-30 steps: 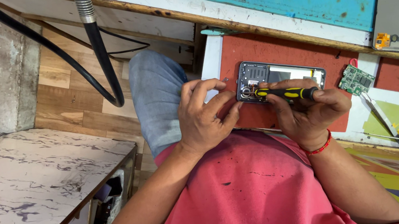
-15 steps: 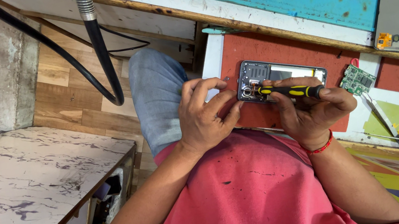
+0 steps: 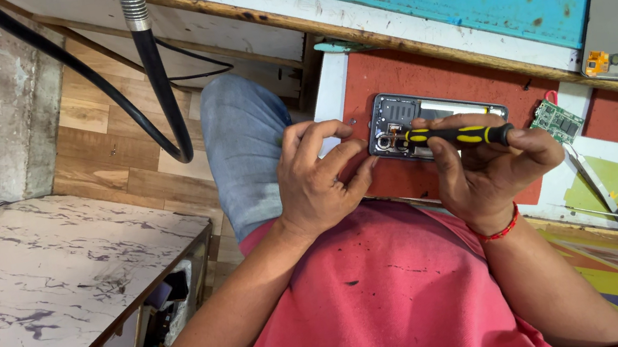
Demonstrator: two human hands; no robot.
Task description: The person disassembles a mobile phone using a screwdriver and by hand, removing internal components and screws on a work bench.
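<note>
Left hand (image 3: 318,176) gripping opened grey phone chassis (image 3: 434,123) steady; right hand (image 3: 488,168) clasping black-yellow plastic screwdriver (image 3: 458,137), tip down for purchase.

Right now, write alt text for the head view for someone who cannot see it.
A person's right hand holds a black-and-yellow screwdriver to an opened phone on a red mat, while the left hand steadies the phone's end. A small green circuit board lies beside it.
</note>
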